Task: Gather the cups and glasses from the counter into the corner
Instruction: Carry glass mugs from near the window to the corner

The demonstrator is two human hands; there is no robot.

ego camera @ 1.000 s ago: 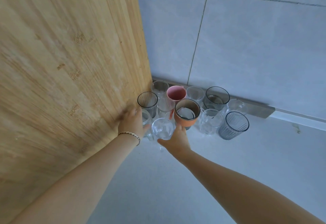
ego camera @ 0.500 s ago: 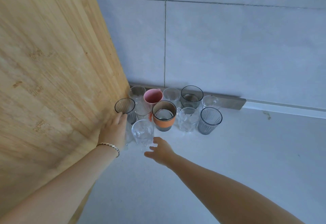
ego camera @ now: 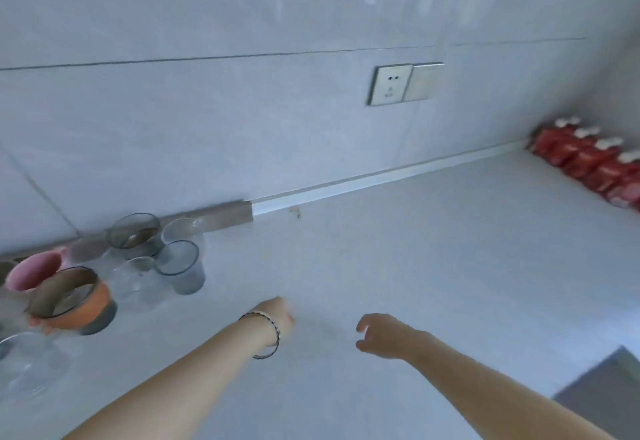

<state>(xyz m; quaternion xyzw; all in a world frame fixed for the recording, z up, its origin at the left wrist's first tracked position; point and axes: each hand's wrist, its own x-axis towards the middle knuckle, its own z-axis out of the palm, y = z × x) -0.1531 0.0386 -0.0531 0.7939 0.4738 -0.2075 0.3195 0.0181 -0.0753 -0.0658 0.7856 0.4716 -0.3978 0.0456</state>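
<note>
Both hands, left hand point(ego camera: 277, 316) and right hand point(ego camera: 382, 334), hang loosely curled, empty; cups and glasses point(ego camera: 138, 256) cluster left of them; the counter point(ego camera: 415, 249) ahead shows none left.

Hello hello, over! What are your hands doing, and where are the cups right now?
Left hand and right hand both empty, no grip, above bare counter. Cups and glasses bunched against the wall at far left. Nothing in the way; red packets far right.

A pale grey tiled wall point(ego camera: 242, 120) carries a silver wall socket point(ego camera: 390, 85) with a blank switch plate point(ego camera: 423, 81) touching its right side. A white trim strip point(ego camera: 381, 176) runs along the wall's foot. Far right — a row of red packets point(ego camera: 588, 162) with white tops — lined along the side wall, blurred.
</note>
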